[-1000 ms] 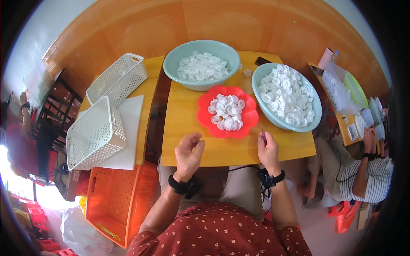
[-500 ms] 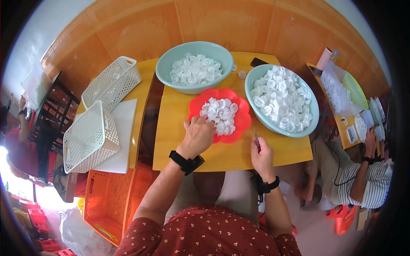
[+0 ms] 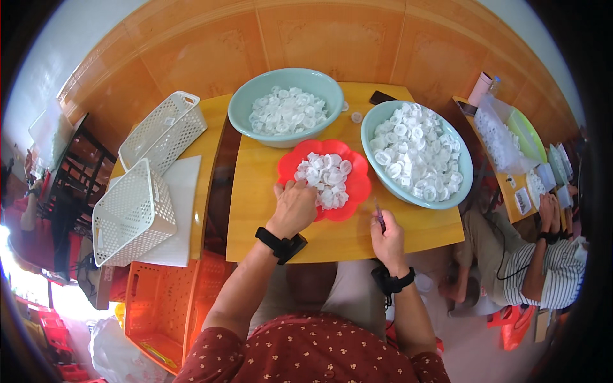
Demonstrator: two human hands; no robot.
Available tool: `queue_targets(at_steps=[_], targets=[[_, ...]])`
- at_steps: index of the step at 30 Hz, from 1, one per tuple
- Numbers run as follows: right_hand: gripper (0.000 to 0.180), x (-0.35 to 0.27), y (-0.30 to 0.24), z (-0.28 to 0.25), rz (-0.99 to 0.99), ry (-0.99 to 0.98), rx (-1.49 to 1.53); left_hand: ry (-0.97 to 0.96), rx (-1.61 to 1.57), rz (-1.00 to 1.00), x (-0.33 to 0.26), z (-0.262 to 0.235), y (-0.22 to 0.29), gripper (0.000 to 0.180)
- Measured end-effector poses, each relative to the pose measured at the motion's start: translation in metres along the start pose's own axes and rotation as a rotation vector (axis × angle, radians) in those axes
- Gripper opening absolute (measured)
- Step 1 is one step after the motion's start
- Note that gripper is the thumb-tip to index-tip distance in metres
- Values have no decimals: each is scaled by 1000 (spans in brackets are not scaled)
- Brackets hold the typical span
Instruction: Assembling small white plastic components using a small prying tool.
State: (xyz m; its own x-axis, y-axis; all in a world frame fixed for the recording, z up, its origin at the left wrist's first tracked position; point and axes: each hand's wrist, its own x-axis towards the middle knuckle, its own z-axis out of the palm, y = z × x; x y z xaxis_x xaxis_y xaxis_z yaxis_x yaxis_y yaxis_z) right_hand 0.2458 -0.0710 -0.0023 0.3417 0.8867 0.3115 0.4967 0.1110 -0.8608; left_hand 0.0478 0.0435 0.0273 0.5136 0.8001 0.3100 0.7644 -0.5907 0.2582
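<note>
Small translucent white plastic pieces, many with round rims, lie heaped [image 3: 322, 172] in a red flower-shaped tray [image 3: 359, 185] on the table. Over the tray's near left edge, my left hand [image 3: 294, 207] reaches in with curled fingers. Its fingertips are at the heap, and whatever they pinch is hidden. Right of the tray, my right hand [image 3: 388, 241] is closed around a slim pointed tool [image 3: 380, 219] with a dark purplish handle, its thin tip pointing up and away from me. More such pieces fill a pale green basin [image 3: 468, 182] at right and partly fill another [image 3: 239, 105] behind the tray.
Two loose pieces and a dark phone [image 3: 381, 97] lie near the back edge of the yellow table [image 3: 274, 246]. White perforated baskets [image 3: 137, 214] stand on a side table at left, above an orange crate [image 3: 156, 297]. At right, another person's hands [image 3: 549, 210] work at a separate table.
The view has shifted slightly, so the table sits a little lower in the picture. Both hands keep nearly the same places at the tray, and the tool stays in my right hand.
</note>
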Motion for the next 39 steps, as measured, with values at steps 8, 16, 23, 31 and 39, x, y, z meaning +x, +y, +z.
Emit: queue_targets(at_steps=[8,16,23,31,39], targets=[[12,0,0,0,-11,15,-59,21,-116,-32,-1,-3,0,13],[12,-1,-1,1,-44,42,-65,139,-114,-10,1,5,-10,7],[11,-2,4,2,-44,36,-39,263,-592,-215,-12,-17,-7,11],[5,3,17,3,157,8,226,111,-2075,-520,-85,-30,-24,12],[11,-29,-111,60,64,-383,437,98,-2291,-373,-109,-28,-26,14]])
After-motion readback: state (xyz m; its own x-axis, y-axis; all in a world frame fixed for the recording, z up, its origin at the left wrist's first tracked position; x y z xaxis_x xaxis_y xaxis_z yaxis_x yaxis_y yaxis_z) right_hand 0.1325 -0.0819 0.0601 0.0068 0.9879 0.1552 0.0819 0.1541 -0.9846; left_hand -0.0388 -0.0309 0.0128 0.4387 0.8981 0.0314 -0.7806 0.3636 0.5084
